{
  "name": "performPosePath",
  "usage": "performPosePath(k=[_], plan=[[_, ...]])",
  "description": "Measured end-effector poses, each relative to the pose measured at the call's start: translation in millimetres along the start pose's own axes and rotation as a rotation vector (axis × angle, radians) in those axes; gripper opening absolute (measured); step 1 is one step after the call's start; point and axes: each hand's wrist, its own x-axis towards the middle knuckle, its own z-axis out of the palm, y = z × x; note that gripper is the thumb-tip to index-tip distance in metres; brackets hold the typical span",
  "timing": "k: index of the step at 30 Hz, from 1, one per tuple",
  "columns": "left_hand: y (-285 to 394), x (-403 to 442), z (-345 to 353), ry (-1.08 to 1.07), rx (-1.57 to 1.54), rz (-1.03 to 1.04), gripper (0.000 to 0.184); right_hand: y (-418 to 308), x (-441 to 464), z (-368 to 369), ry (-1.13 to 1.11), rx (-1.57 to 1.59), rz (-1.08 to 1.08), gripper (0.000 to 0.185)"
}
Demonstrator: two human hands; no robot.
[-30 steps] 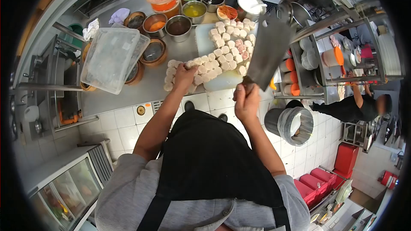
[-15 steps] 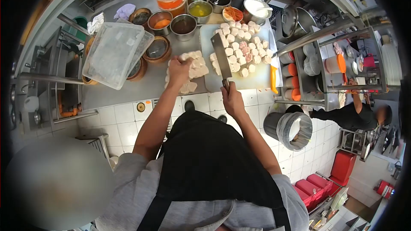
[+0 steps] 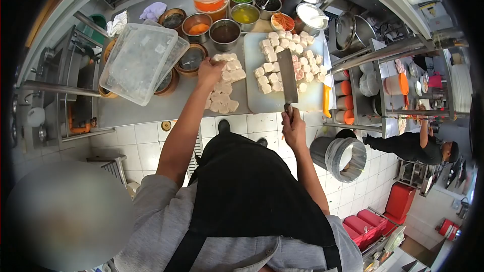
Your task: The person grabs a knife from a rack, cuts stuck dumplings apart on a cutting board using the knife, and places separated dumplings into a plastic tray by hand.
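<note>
My right hand (image 3: 294, 130) is closed round the handle of a cleaver (image 3: 288, 78), whose broad blade lies over the cutting board (image 3: 256, 102) among pale round dough-like pieces (image 3: 276, 78). A few pinkish pieces (image 3: 299, 72) show just right of the blade. On the steel counter left of the board, my left hand (image 3: 210, 72) touches the upper left edge of a second cluster of pale pieces (image 3: 232, 74). Its fingertips are partly hidden, so its grip is unclear. A yellow-handled knife (image 3: 326, 102) rests at the board's right edge.
Metal bowls of sauces and toppings (image 3: 225, 33) stand behind the board. Translucent plastic lids (image 3: 136, 63) and brown round bowls (image 3: 192, 58) are at the left. A lined bin (image 3: 347, 160) stands on the floor at right. Another person (image 3: 418, 146) works at far right.
The cleaver has come down from its raised position and moved over the board pieces. The left cluster now lies apart from those on the board. My left hand has shifted to its upper left edge.
</note>
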Motion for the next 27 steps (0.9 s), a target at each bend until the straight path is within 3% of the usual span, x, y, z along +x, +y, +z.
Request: performPosePath(k=[3,5,7,9,10,12,13,15,20,23,25,27], plan=[[2.0,-17.2,-25.6,-0.095,-0.062,-0.020,0.040,-2.2,13.6,-20.3,0.138,-0.223,-0.144,0.033],[-21.2,-18.8,-38.9,-0.223,-0.324,-0.058,0.041,9.1,31.5,-28.4,0.206,-0.281,-0.217,0.036],[-24.6,-31.5,-41.9,-0.155,-0.290,-0.011,0.042,13.3,49.5,-35.5,0.231,-0.326,-0.246,0.037],[-18.9,-46.0,-49.7,-0.111,0.138,0.083,0.044,13.8,70.3,-41.7,0.229,-0.366,-0.297,0.039],[-22.8,-52.6,-50.3,-0.072,0.140,0.069,0.044,12.8,80.3,-43.4,0.210,-0.413,-0.294,0.040],[-30.7,-61.2,-45.6,0.335,0.864,0.749,0.046,26.6,109.4,-37.6,0.186,-0.388,-0.358,0.042],[-26.4,-72.1,-45.0,0.370,0.889,0.707,0.046,22.7,117.4,-37.4,0.158,-0.379,-0.366,0.044],[-7.6,-99.7,-52.6,0.360,0.599,0.337,0.048,26.3,132.2,-35.0,0.195,-0.473,-0.488,0.043],[-44.6,-185.0,-114.9,0.473,0.298,0.068,0.055,25.3,132.5,-44.0,0.188,-0.518,-0.601,0.045],[-121.7,-240.7,-167.9,0.598,0.432,-0.092,0.059,7.3,98.7,-49.6,0.274,-0.400,-0.658,0.042],[-218.0,-286.2,-202.4,0.650,0.655,-0.237,0.063,-14.7,62.9,-49.2,0.147,-0.269,-0.756,0.039],[-313.4,-351.5,-233.4,0.564,0.729,-0.461,0.075,-28.4,32.0,-29.1,0.235,-0.362,-0.887,0.037]])
